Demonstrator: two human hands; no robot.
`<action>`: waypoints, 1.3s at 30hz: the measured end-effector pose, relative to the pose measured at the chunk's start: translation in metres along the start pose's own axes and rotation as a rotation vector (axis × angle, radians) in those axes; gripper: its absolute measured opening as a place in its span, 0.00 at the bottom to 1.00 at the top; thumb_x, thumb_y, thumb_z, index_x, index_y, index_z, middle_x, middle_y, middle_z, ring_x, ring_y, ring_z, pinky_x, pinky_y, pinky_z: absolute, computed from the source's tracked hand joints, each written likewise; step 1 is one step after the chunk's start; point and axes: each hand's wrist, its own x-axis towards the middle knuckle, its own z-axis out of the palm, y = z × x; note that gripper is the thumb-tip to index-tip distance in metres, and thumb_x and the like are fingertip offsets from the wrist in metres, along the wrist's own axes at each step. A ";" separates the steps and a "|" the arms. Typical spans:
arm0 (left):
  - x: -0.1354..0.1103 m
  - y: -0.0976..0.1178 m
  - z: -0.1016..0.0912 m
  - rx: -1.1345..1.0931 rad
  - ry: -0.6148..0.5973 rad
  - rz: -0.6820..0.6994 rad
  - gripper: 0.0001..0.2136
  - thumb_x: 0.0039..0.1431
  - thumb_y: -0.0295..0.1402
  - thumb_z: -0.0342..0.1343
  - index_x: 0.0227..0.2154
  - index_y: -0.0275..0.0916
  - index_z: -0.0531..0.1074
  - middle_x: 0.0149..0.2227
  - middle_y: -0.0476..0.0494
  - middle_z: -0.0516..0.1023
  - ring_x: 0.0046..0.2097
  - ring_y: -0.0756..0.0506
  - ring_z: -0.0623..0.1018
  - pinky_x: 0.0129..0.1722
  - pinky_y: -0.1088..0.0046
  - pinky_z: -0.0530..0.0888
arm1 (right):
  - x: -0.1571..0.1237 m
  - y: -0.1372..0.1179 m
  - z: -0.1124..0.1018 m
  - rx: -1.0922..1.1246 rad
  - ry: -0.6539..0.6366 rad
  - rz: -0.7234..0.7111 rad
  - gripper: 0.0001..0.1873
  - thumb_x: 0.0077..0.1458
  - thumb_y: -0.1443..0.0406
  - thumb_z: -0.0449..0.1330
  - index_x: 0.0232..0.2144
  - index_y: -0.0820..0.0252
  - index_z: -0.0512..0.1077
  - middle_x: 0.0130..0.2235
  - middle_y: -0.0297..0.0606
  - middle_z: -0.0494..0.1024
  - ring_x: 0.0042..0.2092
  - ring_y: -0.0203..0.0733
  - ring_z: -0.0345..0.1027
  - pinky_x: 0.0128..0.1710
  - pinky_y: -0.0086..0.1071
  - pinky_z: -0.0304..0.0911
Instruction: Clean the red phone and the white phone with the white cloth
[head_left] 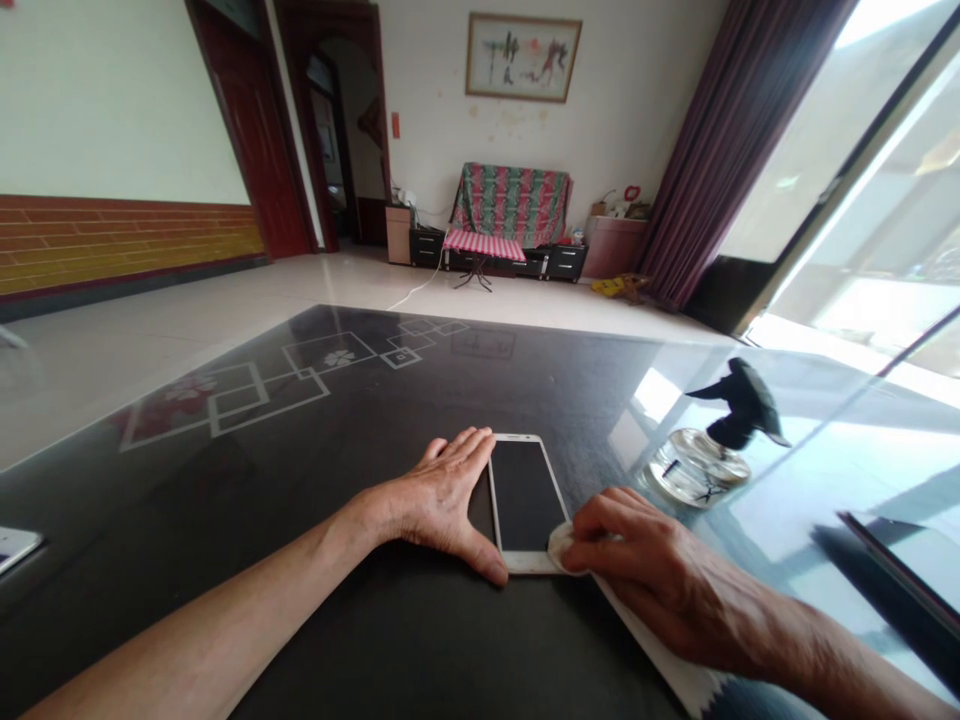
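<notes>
Far left of the phone (525, 500), at the table's (315, 560) left edge, the white corner of a flat device (15, 547) pokes into view. Beyond and left of the phone, the dark glossy tabletop carries a printed pattern of pale squares and flowers (247, 385).

The left hand (442, 495) lies open and flat on the table, grasping nothing. Its palm edge sits against the phone's left side, and its thumb reaches to the near left corner.

The phone lies face up near the middle of the table, long side pointing away. Its frame is white and its screen dark; any marking on it is too small to read.

At the phone's near right corner, the right hand (637, 555) has its fingers curled down on a bunched white cloth (559, 545), pressing it onto that corner. A white strip (675, 660) runs under the wrist toward the near edge; I cannot tell whether it is the same piece.

Right of the phone and a little beyond it stands a clear spray bottle (712, 450) with a black trigger head, apart from the right hand. Farther right, a dark flat object (900, 570) lies by the table's right edge.

Bare tabletop stretches beyond the phone to the far edge.
</notes>
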 end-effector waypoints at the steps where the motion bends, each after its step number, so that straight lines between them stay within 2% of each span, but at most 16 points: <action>1: 0.000 0.000 -0.001 -0.006 -0.013 0.002 0.63 0.33 0.63 0.58 0.64 0.35 0.28 0.67 0.35 0.29 0.66 0.35 0.34 0.62 0.51 0.37 | 0.000 -0.001 0.001 -0.002 -0.001 0.000 0.16 0.59 0.72 0.48 0.43 0.54 0.71 0.40 0.41 0.70 0.41 0.41 0.65 0.41 0.37 0.62; 6: 0.001 -0.005 -0.002 -0.020 -0.029 0.025 0.63 0.34 0.62 0.58 0.64 0.36 0.27 0.67 0.37 0.28 0.66 0.36 0.33 0.62 0.51 0.36 | 0.004 -0.005 0.006 -0.013 0.009 -0.013 0.16 0.59 0.72 0.48 0.44 0.54 0.71 0.40 0.41 0.70 0.40 0.41 0.63 0.41 0.36 0.61; 13: 0.003 -0.008 0.001 -0.005 -0.017 0.029 0.59 0.39 0.58 0.58 0.64 0.37 0.28 0.67 0.38 0.29 0.66 0.36 0.34 0.62 0.51 0.37 | 0.033 -0.020 0.011 -0.035 0.009 -0.100 0.17 0.58 0.73 0.48 0.43 0.54 0.72 0.39 0.39 0.71 0.39 0.39 0.63 0.42 0.35 0.59; 16: 0.003 -0.007 0.001 0.001 -0.008 0.024 0.58 0.39 0.57 0.58 0.64 0.37 0.28 0.67 0.37 0.30 0.66 0.36 0.34 0.62 0.51 0.38 | 0.037 -0.022 0.012 -0.025 0.026 -0.116 0.16 0.57 0.73 0.50 0.42 0.53 0.72 0.38 0.38 0.72 0.39 0.38 0.63 0.43 0.34 0.59; 24: 0.000 -0.003 0.000 -0.006 -0.017 0.026 0.62 0.33 0.65 0.56 0.64 0.37 0.30 0.67 0.37 0.31 0.66 0.35 0.35 0.62 0.50 0.37 | 0.012 -0.004 -0.001 0.081 0.019 -0.009 0.14 0.58 0.72 0.50 0.39 0.54 0.73 0.38 0.39 0.71 0.39 0.38 0.65 0.42 0.32 0.62; 32: -0.003 0.002 0.003 0.010 0.043 0.017 0.61 0.33 0.66 0.55 0.65 0.39 0.31 0.67 0.38 0.33 0.66 0.35 0.36 0.62 0.51 0.38 | 0.015 0.002 0.004 0.030 0.124 0.093 0.13 0.58 0.71 0.51 0.38 0.54 0.73 0.35 0.38 0.71 0.36 0.38 0.67 0.37 0.31 0.64; 39: -0.003 0.002 0.003 0.007 0.042 0.011 0.62 0.33 0.64 0.56 0.64 0.37 0.31 0.67 0.38 0.32 0.66 0.34 0.36 0.62 0.51 0.38 | 0.018 -0.006 0.009 0.151 0.113 0.157 0.13 0.59 0.70 0.50 0.40 0.53 0.72 0.38 0.37 0.70 0.39 0.36 0.68 0.39 0.28 0.65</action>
